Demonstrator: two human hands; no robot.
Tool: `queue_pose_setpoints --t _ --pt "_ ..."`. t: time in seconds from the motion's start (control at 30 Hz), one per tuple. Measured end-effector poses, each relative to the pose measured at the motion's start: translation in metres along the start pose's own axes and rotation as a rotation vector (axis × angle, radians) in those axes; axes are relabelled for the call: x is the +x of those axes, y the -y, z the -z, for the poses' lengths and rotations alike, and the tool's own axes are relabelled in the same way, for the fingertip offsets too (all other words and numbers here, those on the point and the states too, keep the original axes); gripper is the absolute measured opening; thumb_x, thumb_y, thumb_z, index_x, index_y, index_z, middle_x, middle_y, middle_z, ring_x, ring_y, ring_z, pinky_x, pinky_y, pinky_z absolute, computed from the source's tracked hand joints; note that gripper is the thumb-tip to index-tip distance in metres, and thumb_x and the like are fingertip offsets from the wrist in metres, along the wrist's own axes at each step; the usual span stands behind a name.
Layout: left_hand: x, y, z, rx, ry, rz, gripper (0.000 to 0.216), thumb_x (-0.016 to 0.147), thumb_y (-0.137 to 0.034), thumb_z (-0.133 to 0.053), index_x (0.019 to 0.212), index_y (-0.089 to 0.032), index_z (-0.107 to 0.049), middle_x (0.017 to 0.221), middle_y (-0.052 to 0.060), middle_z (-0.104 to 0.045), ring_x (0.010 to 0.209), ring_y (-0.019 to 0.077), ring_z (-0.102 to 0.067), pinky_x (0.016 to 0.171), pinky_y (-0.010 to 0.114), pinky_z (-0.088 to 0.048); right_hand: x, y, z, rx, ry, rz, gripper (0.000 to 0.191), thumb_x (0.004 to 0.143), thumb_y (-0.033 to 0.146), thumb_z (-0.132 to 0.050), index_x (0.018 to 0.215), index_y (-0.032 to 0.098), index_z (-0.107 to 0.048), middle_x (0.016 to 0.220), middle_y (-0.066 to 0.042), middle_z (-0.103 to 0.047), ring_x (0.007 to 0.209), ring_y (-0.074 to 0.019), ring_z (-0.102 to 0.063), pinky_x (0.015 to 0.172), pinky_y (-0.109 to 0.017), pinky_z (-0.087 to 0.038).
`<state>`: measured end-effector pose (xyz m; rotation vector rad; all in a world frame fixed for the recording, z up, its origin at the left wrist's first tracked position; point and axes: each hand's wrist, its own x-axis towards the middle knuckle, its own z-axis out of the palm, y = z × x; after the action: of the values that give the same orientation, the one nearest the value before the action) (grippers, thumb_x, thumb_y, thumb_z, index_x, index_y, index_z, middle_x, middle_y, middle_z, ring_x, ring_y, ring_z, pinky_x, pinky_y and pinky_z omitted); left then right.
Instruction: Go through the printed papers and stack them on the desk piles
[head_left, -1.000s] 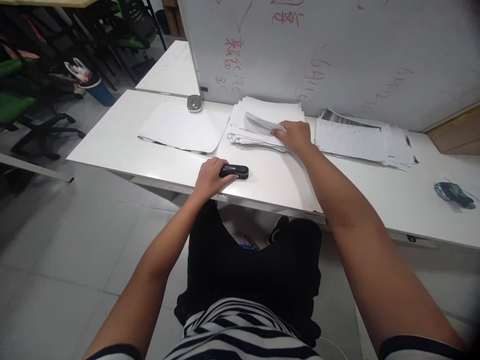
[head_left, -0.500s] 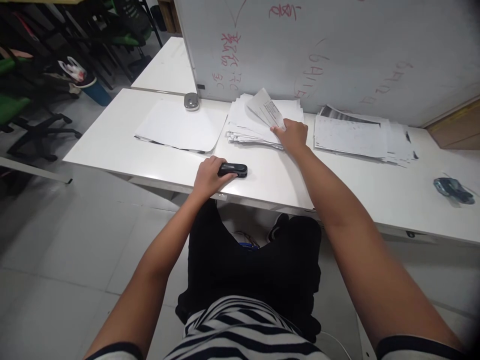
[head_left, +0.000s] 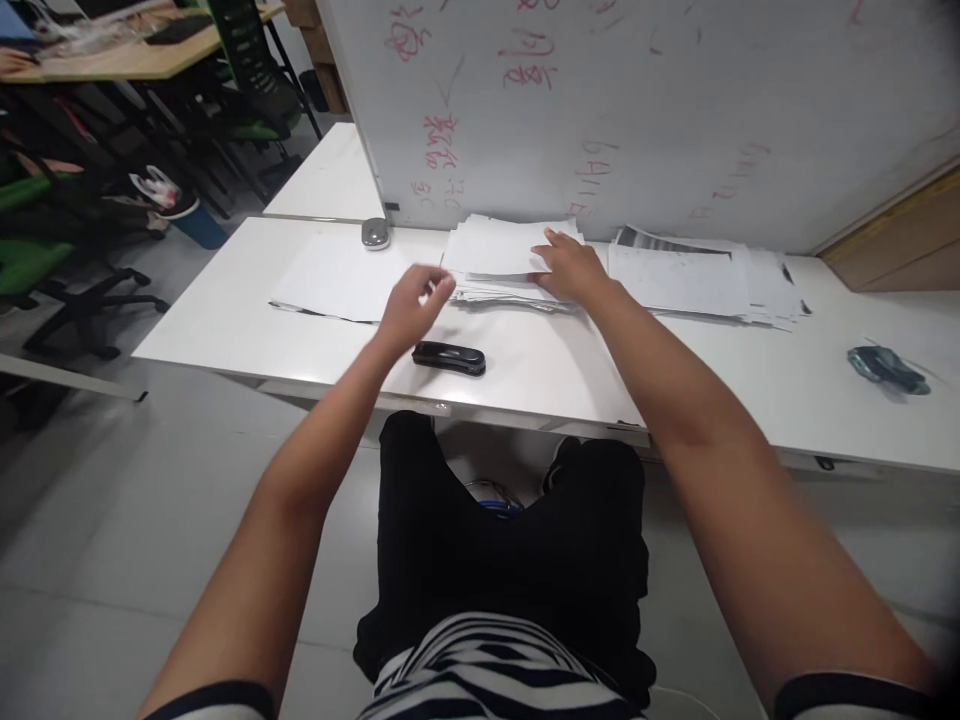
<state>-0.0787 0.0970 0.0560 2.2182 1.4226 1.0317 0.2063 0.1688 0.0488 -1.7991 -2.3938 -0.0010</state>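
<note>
My right hand point(head_left: 576, 270) is at the right side of the middle paper stack point(head_left: 499, 292). Its fingers lie over the top sheets of paper point(head_left: 501, 246), and the thumb is at their near edge, which stands slightly off the pile. My left hand point(head_left: 412, 308) is raised over the table left of that stack, with fingers curved and thumb apart, holding nothing. A black stapler point(head_left: 450, 358) lies on the table just below it, near the front edge. To the left is a flatter pile of white paper point(head_left: 322, 280), partly behind my left hand.
Another paper stack point(head_left: 679, 282) is to the right, and a clear bluish plastic-wrapped item point(head_left: 889, 370) lies farther right. A small grey-and-white round-cornered device point(head_left: 376, 234) sits at the back left. The whiteboard point(head_left: 645, 110) stands behind the table point(head_left: 540, 385); a cardboard box point(head_left: 892, 245) is at the right.
My left hand has let go of the stapler and risen up and left. The sheets my right hand was folding up now lie flat on the middle stack. The view has shifted slightly.
</note>
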Motion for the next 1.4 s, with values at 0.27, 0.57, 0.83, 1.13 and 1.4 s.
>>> queue_pose_setpoints --t 0.27,0.57,0.83,1.13,1.4 --pt "0.096 0.001 -0.053 0.35 0.327 -0.164 0.068 0.065 -0.048 -0.077 0.125 -0.025 -0.055 0.136 0.013 -0.048 0.133 0.038 -0.033 0.105 0.051 -0.032 -0.006 0.004 0.009 -0.152 0.14 0.159 0.035 0.095 0.032 -0.039 0.112 0.018 -0.066 0.121 -0.015 -0.065 0.104 -0.0303 -0.06 0.087 -0.043 -0.042" --pt "0.124 0.025 -0.073 0.269 0.408 -0.118 0.048 0.066 -0.051 -0.075 0.107 -0.026 -0.066 0.112 0.008 -0.058 0.114 0.0324 -0.051 0.097 0.044 -0.038 0.004 -0.01 -0.012 0.03 0.129 0.156 0.035 0.094 0.045 -0.041 0.097 0.019 -0.065 0.095 -0.013 -0.068 0.105 -0.0338 -0.057 0.092 -0.053 -0.036" --pt "0.139 0.057 -0.093 0.285 0.437 -0.152 0.054 0.075 -0.066 -0.054 0.097 -0.019 -0.068 0.106 0.006 -0.053 0.121 0.0362 -0.049 0.094 0.047 -0.039 0.006 -0.018 -0.025 0.096 0.089 0.113 0.035 0.094 0.044 -0.038 0.09 0.019 -0.063 0.087 -0.013 -0.067 0.108 -0.0359 -0.056 0.09 -0.054 -0.037" --pt "0.145 0.059 -0.101 0.338 0.433 -0.17 0.059 0.07 -0.067 -0.059 0.101 -0.017 -0.065 0.104 0.006 -0.051 0.119 0.0367 -0.051 0.093 0.047 -0.039 0.016 -0.019 -0.038 0.097 0.016 0.09 0.04 0.096 0.047 -0.034 0.089 0.019 -0.062 0.087 -0.012 -0.067 0.106 -0.0333 -0.058 0.085 -0.05 -0.038" --pt "0.132 0.022 -0.091 0.347 0.412 -0.169 0.037 0.076 -0.047 -0.063 0.098 -0.017 -0.062 0.088 0.006 -0.056 0.113 0.0355 -0.054 0.095 0.049 -0.037 0.001 -0.006 -0.005 0.009 -0.017 0.114 0.036 0.096 0.032 -0.033 0.101 0.015 -0.064 0.098 -0.014 -0.069 0.102 -0.0302 -0.059 0.088 -0.05 -0.039"
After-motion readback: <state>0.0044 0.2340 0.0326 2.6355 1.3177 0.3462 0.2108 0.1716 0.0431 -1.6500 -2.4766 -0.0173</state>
